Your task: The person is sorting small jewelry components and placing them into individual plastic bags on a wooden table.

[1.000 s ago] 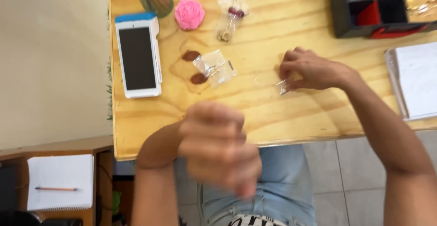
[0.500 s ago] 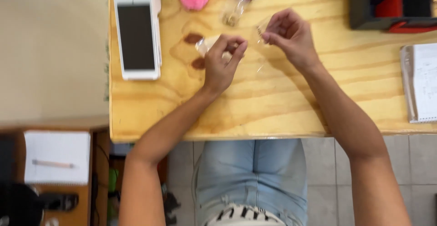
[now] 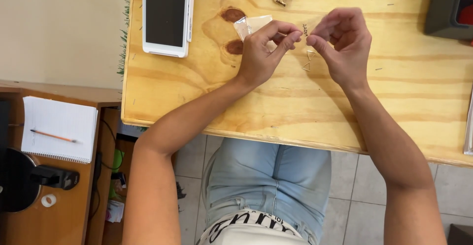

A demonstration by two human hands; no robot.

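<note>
Fingertips of my left hand [image 3: 261,52] and right hand [image 3: 342,40] pinch a small clear plastic bag [image 3: 309,30], barely visible | two tiny triangular metal earrings [image 3: 309,60] below | clear packet [image 3: 251,25] half hidden behind left hand

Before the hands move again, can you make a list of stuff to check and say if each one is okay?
1. Both hands over the wooden table: ok.
2. Left hand and right hand meet fingertip to fingertip: ok.
3. What is pinched between them: cannot tell, too small.
4. Two little triangle wire pieces lie flat on the table under the hands, apart from the fingers: ok.
5. Small clear bag lies beside the left hand, partly hidden by it: ok.
6. White handheld device sits away from the hands: ok.
</note>
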